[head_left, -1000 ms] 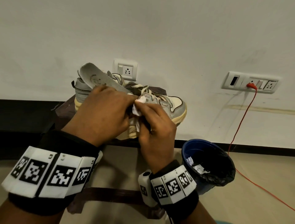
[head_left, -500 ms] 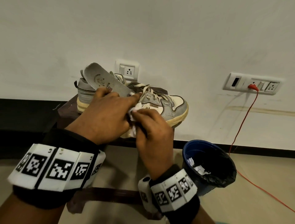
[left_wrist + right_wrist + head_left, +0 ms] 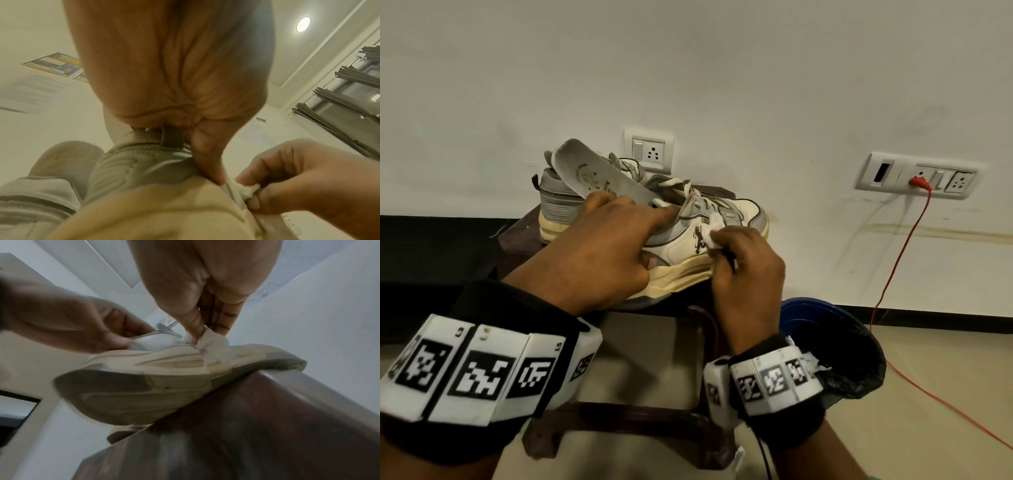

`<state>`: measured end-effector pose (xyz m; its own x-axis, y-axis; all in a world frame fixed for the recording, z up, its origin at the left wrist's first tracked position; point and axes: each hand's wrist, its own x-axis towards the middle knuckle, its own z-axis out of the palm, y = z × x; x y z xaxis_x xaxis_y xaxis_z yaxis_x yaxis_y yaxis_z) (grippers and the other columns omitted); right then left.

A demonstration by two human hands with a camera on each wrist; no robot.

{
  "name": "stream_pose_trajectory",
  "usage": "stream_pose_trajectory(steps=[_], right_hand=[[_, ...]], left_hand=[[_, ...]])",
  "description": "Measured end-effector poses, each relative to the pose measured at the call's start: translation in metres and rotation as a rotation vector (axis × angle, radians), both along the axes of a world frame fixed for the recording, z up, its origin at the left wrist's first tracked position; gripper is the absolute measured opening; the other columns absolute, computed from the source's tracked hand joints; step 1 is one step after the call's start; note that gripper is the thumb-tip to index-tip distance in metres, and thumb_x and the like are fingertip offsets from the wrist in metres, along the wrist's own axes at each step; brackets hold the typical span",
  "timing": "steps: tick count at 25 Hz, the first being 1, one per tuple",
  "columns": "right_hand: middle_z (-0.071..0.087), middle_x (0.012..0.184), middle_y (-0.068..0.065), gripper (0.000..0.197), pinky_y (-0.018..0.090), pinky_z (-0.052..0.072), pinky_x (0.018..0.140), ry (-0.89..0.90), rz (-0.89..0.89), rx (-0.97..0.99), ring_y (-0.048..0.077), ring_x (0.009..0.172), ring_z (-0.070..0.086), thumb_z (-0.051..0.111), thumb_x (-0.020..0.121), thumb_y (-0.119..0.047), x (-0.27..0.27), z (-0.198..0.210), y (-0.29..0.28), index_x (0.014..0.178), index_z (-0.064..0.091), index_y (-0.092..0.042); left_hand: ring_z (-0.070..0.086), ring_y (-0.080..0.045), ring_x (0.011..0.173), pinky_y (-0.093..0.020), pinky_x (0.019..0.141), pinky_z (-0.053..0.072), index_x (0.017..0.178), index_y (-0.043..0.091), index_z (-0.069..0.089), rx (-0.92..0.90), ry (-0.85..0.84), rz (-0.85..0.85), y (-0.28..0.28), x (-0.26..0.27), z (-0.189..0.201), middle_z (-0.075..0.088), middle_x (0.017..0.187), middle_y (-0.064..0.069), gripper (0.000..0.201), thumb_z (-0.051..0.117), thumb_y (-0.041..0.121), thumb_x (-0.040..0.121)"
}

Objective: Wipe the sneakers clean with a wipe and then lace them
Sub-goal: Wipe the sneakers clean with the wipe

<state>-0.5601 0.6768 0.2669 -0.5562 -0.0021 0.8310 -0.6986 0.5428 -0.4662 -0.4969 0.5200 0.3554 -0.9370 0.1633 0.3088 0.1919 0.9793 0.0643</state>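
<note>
Two cream and grey sneakers stand on a dark brown stool point(image 3: 517, 236). My left hand point(image 3: 619, 246) grips the near sneaker point(image 3: 681, 250) around its collar and heel, thumb on the side point(image 3: 207, 162). My right hand point(image 3: 726, 245) pinches a crumpled white wipe point(image 3: 714, 229) and presses it on the sneaker's side, just right of the black logo; in the right wrist view the wipe point(image 3: 216, 345) lies against the midsole. The near sneaker's sole point(image 3: 144, 386) juts past the stool's edge. The far sneaker point(image 3: 554, 205) has a grey insole point(image 3: 592, 178) sticking out.
A blue bin with a black liner point(image 3: 835, 342) stands on the floor right of the stool, under my right wrist. A red cable point(image 3: 893, 260) runs from the wall socket strip point(image 3: 917, 180) down across the floor. Another socket point(image 3: 649, 150) sits behind the sneakers.
My right hand has slid the wipe rightwards from the lace area to the side by the logo. My left hand has shifted its hold, and more of the sneaker's side shows.
</note>
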Motion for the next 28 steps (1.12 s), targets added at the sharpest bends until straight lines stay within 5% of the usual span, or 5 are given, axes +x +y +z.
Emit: stream_pose_trajectory(steps=[8, 11, 17, 23, 28], right_hand=[[0.069, 0.095, 0.007, 0.017, 0.021, 0.050, 0.081, 0.008, -0.004, 0.051, 0.017, 0.088, 0.063, 0.068, 0.079, 0.002, 0.004, -0.023, -0.008, 0.094, 0.071, -0.005], [0.069, 0.094, 0.007, 0.015, 0.035, 0.056, 0.076, -0.112, -0.122, -0.103, 0.019, 0.083, 0.064, 0.066, 0.081, -0.002, -0.016, -0.017, 0.005, 0.094, 0.070, -0.006], [0.068, 0.099, 0.007, 0.023, 0.026, 0.051, 0.081, -0.038, 0.108, 0.037, 0.017, 0.090, 0.063, 0.064, 0.082, 0.002, 0.011, -0.029, -0.022, 0.104, 0.067, -0.006], [0.067, 0.096, 0.006, 0.014, 0.030, 0.052, 0.076, -0.003, 0.009, 0.029, 0.018, 0.087, 0.062, 0.065, 0.082, -0.001, 0.005, -0.037, -0.020, 0.095, 0.068, -0.007], [0.068, 0.090, 0.005, 0.013, 0.025, 0.051, 0.070, -0.012, -0.069, -0.164, 0.015, 0.078, 0.062, 0.067, 0.082, -0.001, -0.001, -0.005, 0.004, 0.094, 0.069, -0.005]], left_hand=[[0.044, -0.030, 0.112, -0.043, 0.095, 0.029, 0.135, 0.036, 0.049, -0.225, 0.212, 0.110, -0.007, -0.003, -0.009, 0.057, 0.115, -0.005, 0.063, 0.063, 0.055, 0.077], [0.044, -0.031, 0.105, -0.042, 0.087, 0.028, 0.123, 0.031, 0.061, -0.279, 0.271, 0.172, 0.003, -0.001, -0.011, 0.054, 0.108, -0.008, 0.056, 0.071, 0.052, 0.072], [0.050, -0.027, 0.111, -0.042, 0.096, 0.034, 0.118, 0.017, 0.052, -0.308, 0.201, 0.200, 0.011, -0.005, -0.014, 0.059, 0.117, -0.006, 0.037, 0.057, 0.033, 0.085], [0.051, -0.022, 0.105, -0.043, 0.105, 0.016, 0.115, 0.022, 0.039, -0.103, 0.061, 0.117, 0.006, -0.004, -0.014, 0.052, 0.092, 0.004, 0.032, 0.046, 0.040, 0.090], [0.055, -0.026, 0.101, -0.031, 0.081, 0.026, 0.116, 0.019, 0.048, 0.210, 0.115, -0.014, 0.003, -0.002, -0.007, 0.064, 0.110, -0.003, 0.032, 0.054, 0.037, 0.091]])
